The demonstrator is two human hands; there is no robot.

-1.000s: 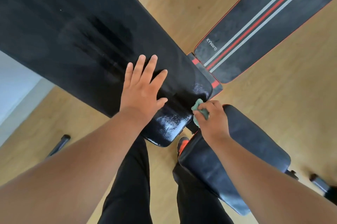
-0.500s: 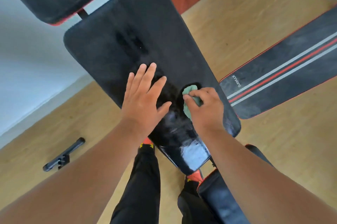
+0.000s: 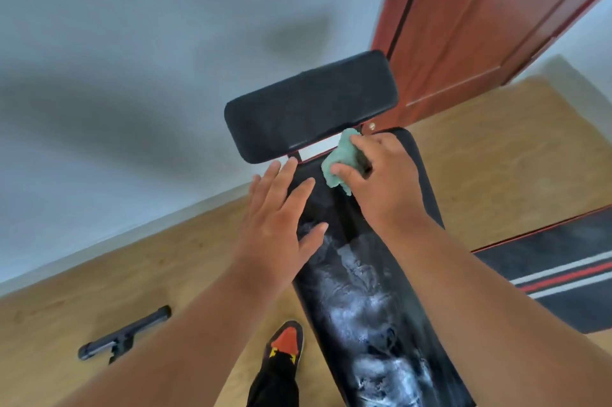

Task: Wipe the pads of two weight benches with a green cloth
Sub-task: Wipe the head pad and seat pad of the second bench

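Note:
A long black bench pad [image 3: 371, 300] runs from the bottom of the view up to a separate black head pad [image 3: 308, 102]. The long pad shows wet, shiny streaks along its middle. My right hand [image 3: 384, 181] grips a bunched green cloth [image 3: 341, 161] and presses it on the far end of the long pad, close to the gap before the head pad. My left hand [image 3: 278, 218] lies flat with straight fingers on the pad's left edge, beside the cloth. A second bench pad [image 3: 569, 271], black with red and white stripes, lies at the right.
A wooden floor [image 3: 132, 261] surrounds the benches. A black bar foot [image 3: 122, 333] lies on the floor at the lower left. A grey wall fills the top left and a red-brown door [image 3: 480, 19] stands at the top right. My shoe [image 3: 286, 340] is beside the bench.
My right hand has slid the green cloth up the long pad from its near end to its far end. My left hand moved up along with it, and the view tilted upward.

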